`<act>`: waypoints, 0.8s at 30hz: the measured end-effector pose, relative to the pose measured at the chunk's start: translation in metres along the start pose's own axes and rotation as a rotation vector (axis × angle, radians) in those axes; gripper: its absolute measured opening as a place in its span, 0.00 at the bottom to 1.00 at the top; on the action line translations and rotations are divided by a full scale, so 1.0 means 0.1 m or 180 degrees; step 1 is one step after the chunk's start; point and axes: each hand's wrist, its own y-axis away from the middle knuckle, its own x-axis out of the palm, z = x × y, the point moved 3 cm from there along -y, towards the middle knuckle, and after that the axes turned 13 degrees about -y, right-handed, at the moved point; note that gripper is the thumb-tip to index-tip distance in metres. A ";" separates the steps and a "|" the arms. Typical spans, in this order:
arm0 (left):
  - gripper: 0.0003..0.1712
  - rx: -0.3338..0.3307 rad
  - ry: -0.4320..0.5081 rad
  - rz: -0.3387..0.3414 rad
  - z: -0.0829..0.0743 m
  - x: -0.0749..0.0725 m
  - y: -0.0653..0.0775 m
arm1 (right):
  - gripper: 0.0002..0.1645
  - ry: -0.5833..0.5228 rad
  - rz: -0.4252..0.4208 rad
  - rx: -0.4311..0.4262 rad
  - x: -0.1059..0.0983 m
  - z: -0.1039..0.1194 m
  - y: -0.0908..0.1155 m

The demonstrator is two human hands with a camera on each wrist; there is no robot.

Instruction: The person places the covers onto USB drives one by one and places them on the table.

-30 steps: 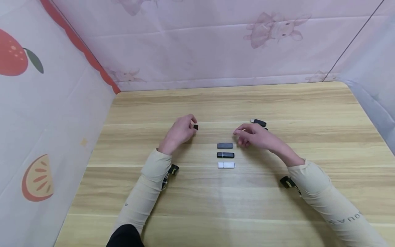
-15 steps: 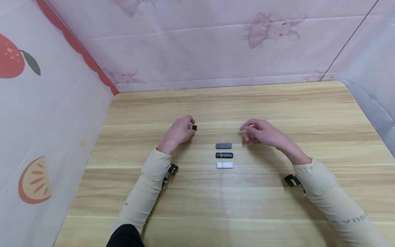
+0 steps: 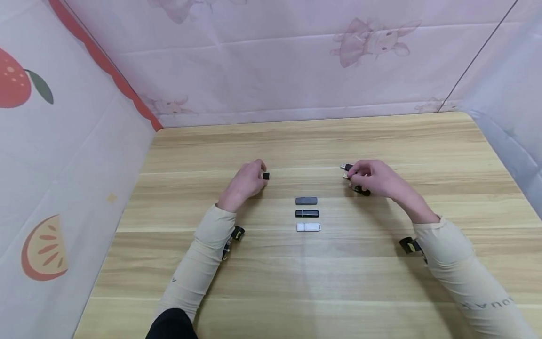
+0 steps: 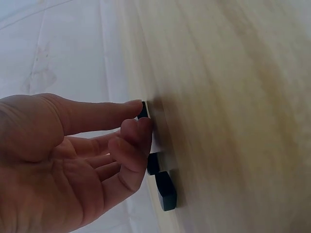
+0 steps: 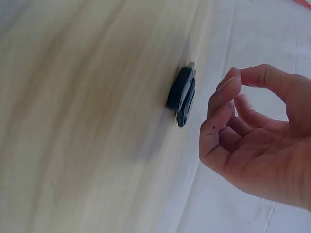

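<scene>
My left hand (image 3: 244,181) is low over the left part of the table, thumb and finger pinching a small black cap (image 4: 143,110). Two more dark pieces lie below those fingers in the left wrist view: a small black block (image 4: 153,164) and a larger black block (image 4: 166,191). With fingers loosely curled and holding nothing, my right hand (image 3: 377,179) hovers above black USB sticks with bare metal plugs. One USB stick (image 3: 362,191) shows below the hand; another plug (image 3: 343,166) pokes out beyond the fingers. The right wrist view shows the sticks (image 5: 181,90) apart from my fingers.
Between the hands lie a grey USB stick (image 3: 306,201), a black USB stick (image 3: 306,213) and a white USB stick (image 3: 308,227) in a column. The wooden table (image 3: 271,292) meets a printed pink cloth (image 3: 271,75) at its far edge.
My right hand has moved right and slightly away from me, off the column of sticks and over the black sticks. The left hand has stayed at the cap.
</scene>
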 end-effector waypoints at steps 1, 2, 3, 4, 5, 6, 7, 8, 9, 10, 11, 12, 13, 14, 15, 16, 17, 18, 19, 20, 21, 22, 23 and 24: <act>0.22 -0.0006 -0.0002 0.0010 0.00 0.00 0.00 | 0.16 0.0050 -0.0024 0.0011 -0.02 -0.01 0.00; 0.21 -0.0007 -0.0010 0.0013 0.00 0.01 0.00 | 0.16 0.0095 -0.0044 0.0020 -0.04 -0.03 0.00; 0.21 -0.0004 -0.0020 0.0013 0.00 0.01 0.00 | 0.16 0.0137 -0.0061 0.0027 -0.06 -0.04 0.00; 0.21 0.0004 -0.0031 0.0011 0.00 0.01 0.00 | 0.16 0.0176 -0.0078 0.0037 -0.07 -0.05 -0.01; 0.20 0.0014 -0.0038 0.0005 0.00 0.02 0.00 | 0.16 0.0205 -0.0091 0.0037 -0.08 -0.07 -0.01; 0.20 0.0027 -0.0045 -0.0006 -0.01 0.02 0.00 | 0.16 0.0225 -0.0098 0.0039 -0.09 -0.08 -0.01; 0.20 0.0048 -0.0064 -0.0022 -0.01 0.02 0.00 | 0.16 0.0226 -0.0103 0.0041 -0.10 -0.09 -0.01; 0.19 0.0062 -0.0074 -0.0034 -0.01 0.02 0.00 | 0.16 0.0223 -0.0107 0.0042 -0.11 -0.10 -0.02; 0.19 0.0075 -0.0078 -0.0046 -0.01 0.02 0.00 | 0.16 0.0221 -0.0113 0.0041 -0.11 -0.10 -0.02; 0.19 0.0084 -0.0085 -0.0055 -0.01 0.02 0.00 | 0.16 0.0225 -0.0122 0.0051 -0.12 -0.11 -0.02; 0.18 0.0089 -0.0083 -0.0058 -0.01 0.02 0.01 | 0.16 0.0225 -0.0131 0.0058 -0.12 -0.12 -0.02; 0.18 0.0092 -0.0085 -0.0059 -0.02 0.02 0.01 | 0.16 0.0236 -0.0146 0.0061 -0.12 -0.12 -0.02; 0.18 0.0095 -0.0089 -0.0059 -0.02 0.03 0.00 | 0.16 0.0244 -0.0159 0.0066 -0.13 -0.13 -0.02; 0.18 0.0090 -0.0081 -0.0054 -0.02 0.03 0.00 | 0.16 0.0261 -0.0173 0.0067 -0.13 -0.13 -0.03; 0.18 0.0091 -0.0084 -0.0052 -0.02 0.03 0.00 | 0.16 0.0280 -0.0191 0.0069 -0.13 -0.13 -0.03; 0.18 0.0095 -0.0085 -0.0051 -0.02 0.03 0.00 | 0.16 0.0300 -0.0209 0.0072 -0.13 -0.14 -0.04; 0.17 0.0100 -0.0089 -0.0049 -0.02 0.03 0.00 | 0.16 0.0312 -0.0224 0.0070 -0.14 -0.14 -0.04; 0.17 0.0105 -0.0094 -0.0049 -0.02 0.03 0.00 | 0.16 0.0332 -0.0236 0.0081 -0.14 -0.15 -0.04; 0.17 0.0112 -0.0099 -0.0046 -0.02 0.04 0.00 | 0.17 0.0345 -0.0242 0.0092 -0.14 -0.15 -0.05; 0.16 0.0118 -0.0108 -0.0042 -0.03 0.04 0.00 | 0.17 0.0366 -0.0253 0.0092 -0.14 -0.15 -0.06; 0.16 0.0127 -0.0117 -0.0045 -0.03 0.04 0.00 | 0.18 0.0387 -0.0266 0.0095 -0.15 -0.15 -0.06; 0.16 0.0134 -0.0130 -0.0045 -0.03 0.04 0.00 | 0.18 0.0412 -0.0273 0.0094 -0.15 -0.15 -0.07; 0.15 0.0136 -0.0144 -0.0043 -0.04 0.04 0.00 | 0.19 0.0427 -0.0279 0.0103 -0.16 -0.15 -0.08; 0.15 0.0139 -0.0153 -0.0044 -0.04 0.04 0.01 | 0.20 0.0451 -0.0282 0.0110 -0.16 -0.15 -0.09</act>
